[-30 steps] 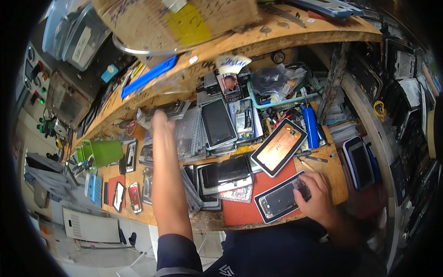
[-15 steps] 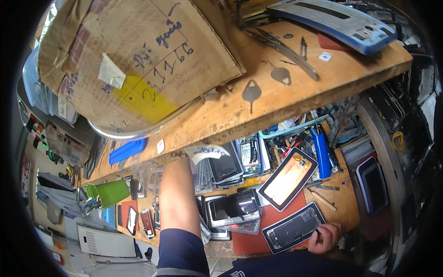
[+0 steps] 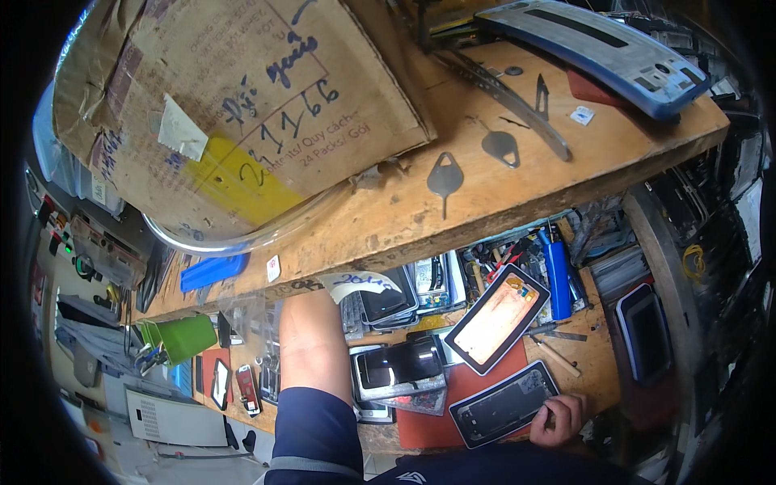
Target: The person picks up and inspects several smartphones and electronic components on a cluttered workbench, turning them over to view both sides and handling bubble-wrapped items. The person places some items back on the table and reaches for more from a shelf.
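Observation:
My left forearm [image 3: 315, 343] reaches up beneath the raised wooden shelf [image 3: 525, 153]. The hand at its end is hidden behind the shelf edge and a curved paper label [image 3: 360, 284]. My right hand [image 3: 559, 419] rests with curled fingers against the lower right corner of a dark tablet body [image 3: 505, 404]. Whether anything is inside those fingers cannot be made out. That tablet lies on a red mat [image 3: 420, 432]. Above it, a second tablet-sized panel [image 3: 497, 319] shows a bright, shiny inside and a dark frame. Left of both, a black phone [image 3: 400, 364] lies on a stack.
On the shelf sit a cardboard box [image 3: 242, 121], tweezers [image 3: 517, 101], flat SIM pins [image 3: 444, 179] and a large blue-edged device [image 3: 598, 48]. Lower down are a blue cylindrical tool [image 3: 557, 279], a wooden-handled tool [image 3: 558, 356], stacked phones [image 3: 388, 299] and a green bin [image 3: 186, 338].
The view has shifted slightly, with the shelf sitting a little lower in it. My left arm stays under the shelf, and my right hand stays by the tablet corner.

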A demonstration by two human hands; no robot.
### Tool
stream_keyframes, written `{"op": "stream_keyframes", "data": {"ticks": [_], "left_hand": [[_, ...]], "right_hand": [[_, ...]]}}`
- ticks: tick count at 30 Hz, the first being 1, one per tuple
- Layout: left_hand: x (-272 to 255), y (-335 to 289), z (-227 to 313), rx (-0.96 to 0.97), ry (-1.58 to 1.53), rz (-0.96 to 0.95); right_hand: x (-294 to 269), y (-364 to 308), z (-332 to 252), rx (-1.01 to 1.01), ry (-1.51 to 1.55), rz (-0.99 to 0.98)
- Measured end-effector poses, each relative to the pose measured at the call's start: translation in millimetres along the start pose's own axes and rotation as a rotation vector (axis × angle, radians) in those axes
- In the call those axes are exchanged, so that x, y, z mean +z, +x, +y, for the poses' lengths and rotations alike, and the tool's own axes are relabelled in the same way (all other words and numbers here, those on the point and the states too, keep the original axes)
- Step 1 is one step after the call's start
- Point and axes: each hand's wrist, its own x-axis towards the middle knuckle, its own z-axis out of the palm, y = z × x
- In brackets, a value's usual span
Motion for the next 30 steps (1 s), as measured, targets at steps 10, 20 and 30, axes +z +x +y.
{"op": "stream_keyframes", "data": {"ticks": [10,20,30], "left_hand": [[6.2,-13.7,9.5,0.108,0.568,-0.066],[-5.9,-49.4,30.0,0.333,0.801,-0.136],[-110.3,-292.1,26.8,1.104,0.657,-0.18]], "right_hand": [[-2.4,-0.5,2.3,0.023,0.042,-0.034],[-1.8,-5.3,7.4,0.016,0.031,0.037],[-9.5,19.3,17.5,0.305,0.299,-0.083]]}}
